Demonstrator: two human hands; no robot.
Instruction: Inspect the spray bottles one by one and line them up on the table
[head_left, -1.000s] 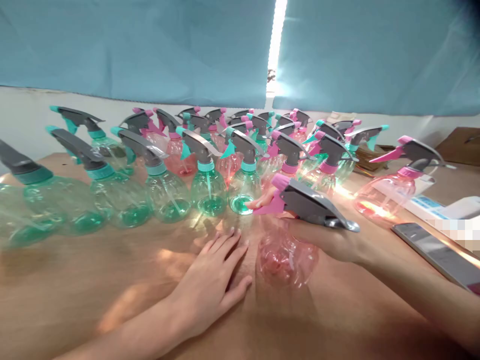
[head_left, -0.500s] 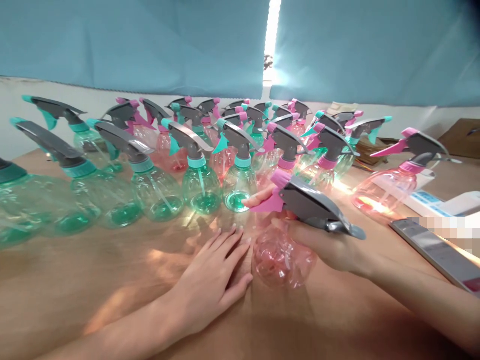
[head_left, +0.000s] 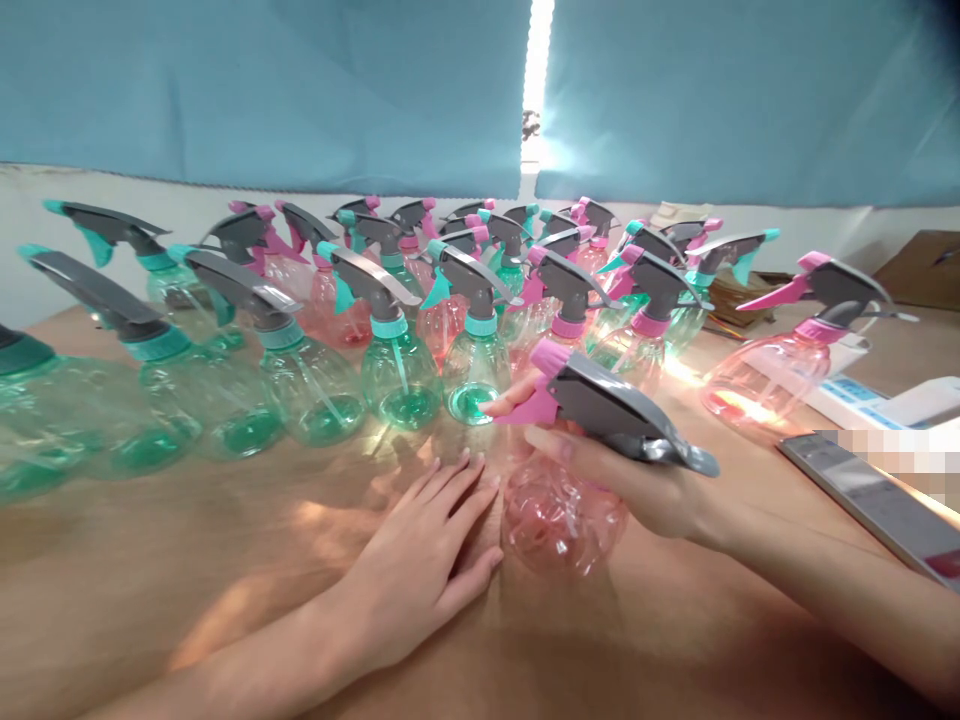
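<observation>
We record one pink spray bottle (head_left: 562, 525), gripped about its neck by our right hand (head_left: 645, 490), index finger (head_left: 517, 393) at the trigger (head_left: 536, 408); long axis roughly upright, nozzle (head_left: 550, 355) turned leftward; our left hand (head_left: 424, 545), holding nothing, flat on the table (head_left: 90, 580), just left of the bottle; green bottles (head_left: 403, 385) beyond.

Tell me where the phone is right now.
In the head view, the phone lies on the table at the right edge, right of the right hand and just nearer than the rightmost pink spray bottle.
</observation>
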